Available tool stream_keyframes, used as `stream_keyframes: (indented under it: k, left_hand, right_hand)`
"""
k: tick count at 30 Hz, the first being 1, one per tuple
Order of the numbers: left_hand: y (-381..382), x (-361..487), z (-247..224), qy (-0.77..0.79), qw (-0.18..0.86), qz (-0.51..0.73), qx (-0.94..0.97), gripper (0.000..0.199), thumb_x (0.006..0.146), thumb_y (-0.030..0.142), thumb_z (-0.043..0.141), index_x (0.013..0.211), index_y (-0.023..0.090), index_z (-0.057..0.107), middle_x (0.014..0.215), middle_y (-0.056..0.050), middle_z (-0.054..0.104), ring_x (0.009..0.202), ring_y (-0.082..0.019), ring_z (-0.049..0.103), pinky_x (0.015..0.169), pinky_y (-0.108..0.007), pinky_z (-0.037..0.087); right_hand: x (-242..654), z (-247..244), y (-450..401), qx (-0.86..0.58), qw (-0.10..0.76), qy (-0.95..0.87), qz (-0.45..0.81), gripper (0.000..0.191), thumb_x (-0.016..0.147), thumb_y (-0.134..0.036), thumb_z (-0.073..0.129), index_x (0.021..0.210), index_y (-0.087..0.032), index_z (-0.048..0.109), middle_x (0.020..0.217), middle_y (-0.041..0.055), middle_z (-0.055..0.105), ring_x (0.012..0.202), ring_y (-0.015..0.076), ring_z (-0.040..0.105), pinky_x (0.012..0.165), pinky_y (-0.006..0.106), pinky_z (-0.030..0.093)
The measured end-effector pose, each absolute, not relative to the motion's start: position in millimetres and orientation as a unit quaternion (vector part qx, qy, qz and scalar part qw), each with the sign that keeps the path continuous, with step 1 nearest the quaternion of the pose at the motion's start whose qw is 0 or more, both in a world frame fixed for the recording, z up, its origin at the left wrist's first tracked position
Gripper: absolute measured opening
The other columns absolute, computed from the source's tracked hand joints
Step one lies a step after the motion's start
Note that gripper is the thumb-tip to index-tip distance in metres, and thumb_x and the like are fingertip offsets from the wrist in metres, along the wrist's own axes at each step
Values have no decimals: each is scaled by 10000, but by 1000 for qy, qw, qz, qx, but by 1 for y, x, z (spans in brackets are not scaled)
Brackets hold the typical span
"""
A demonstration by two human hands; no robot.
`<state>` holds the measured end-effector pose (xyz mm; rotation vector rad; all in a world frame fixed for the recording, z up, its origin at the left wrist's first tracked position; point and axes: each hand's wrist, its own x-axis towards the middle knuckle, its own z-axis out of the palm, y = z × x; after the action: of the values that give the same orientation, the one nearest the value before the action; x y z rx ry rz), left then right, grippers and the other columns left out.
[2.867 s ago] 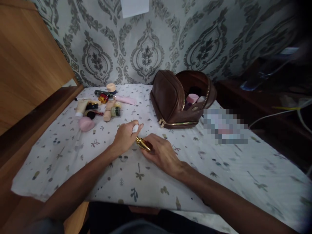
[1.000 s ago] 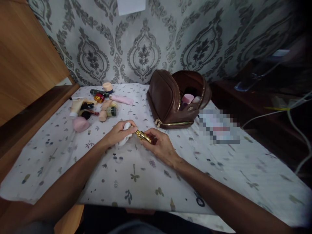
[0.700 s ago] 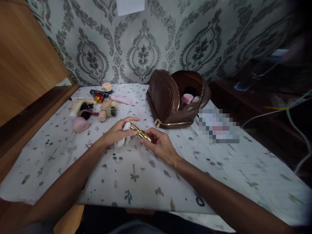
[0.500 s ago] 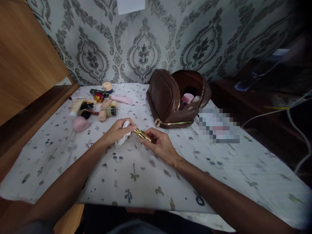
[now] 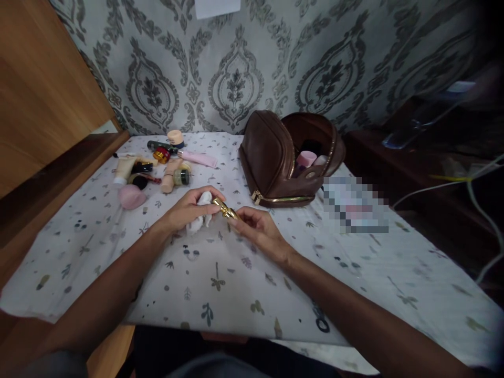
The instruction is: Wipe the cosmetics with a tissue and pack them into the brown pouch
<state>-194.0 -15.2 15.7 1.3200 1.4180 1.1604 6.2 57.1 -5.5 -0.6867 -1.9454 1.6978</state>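
Gold tube (image 5: 224, 209) hangs slantwise over the patterned cloth (image 5: 240, 294), between the two hands near the middle.

Far left, a pink sponge (image 5: 131, 197) lies at the near edge of a cluster: a cream tube (image 5: 125, 170), a red jar (image 5: 161, 154), a green jar (image 5: 181, 177) and, pointing right, a pink tube (image 5: 199, 158). Lying toward the wall, they leave the near cloth for the hands, it seems.

Next comes the left hand (image 5: 188, 211), loosely curled, thumb and fingers nearly together about a white wad (image 5: 195, 226) and the gold tube's upper end. The wad looks soft, perhaps tissue, and probably sits there so it can press on the metal.

The right hand (image 5: 263, 231) has its thumb and fingertips closed around the tube's lower end, likely to steady it; its other fingers are partly hidden.

Beyond, the brown bag (image 5: 266, 157) stands unzipped, its mouth facing right, with a pink lid (image 5: 306, 158) inside. Just right of it lies a pixelated item (image 5: 354, 207) I cannot identify.
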Motion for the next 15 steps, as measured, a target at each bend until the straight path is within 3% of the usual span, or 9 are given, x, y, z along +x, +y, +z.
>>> stream_keyframes:
  k: [3, 7, 10, 15]
  left_hand:
    - [-16, -193, 18, 557, 444, 473, 518, 453, 770, 398, 750, 1160, 218, 609, 783, 21, 617, 647, -110, 591, 551, -200, 450]
    - [-15, -188, 16, 584, 433, 463, 508, 338, 801, 489, 709, 922, 188, 613, 653, 53, 537, 504, -72, 492, 456, -182, 373]
    - [-14, -186, 14, 577, 421, 477, 511, 358, 783, 511, 725, 823, 182, 591, 623, 63, 499, 478, -61, 448, 438, -179, 355]
    - [-14, -190, 14, 579, 354, 554, 481, 490, 811, 658, 623, 963, 193, 627, 648, 48, 478, 496, -78, 418, 427, -194, 328]
  right_hand:
    - [6, -7, 59, -252, 247, -694, 628, 443, 764, -600, 664, 743, -170, 562, 634, -43, 443, 589, 96, 390, 532, 228, 304]
    - [6, -6, 57, -261, 243, -724, 591, 415, 754, -565, 693, 746, -161, 596, 637, -37, 470, 596, 97, 410, 543, 228, 316]
    - [5, -4, 56, -240, 197, -687, 657, 441, 747, -591, 685, 732, -159, 595, 627, -40, 481, 540, 80, 396, 499, 225, 284]
    - [4, -3, 57, -232, 198, -629, 715, 469, 740, -622, 670, 758, -159, 596, 645, -35, 520, 497, 67, 393, 468, 221, 271]
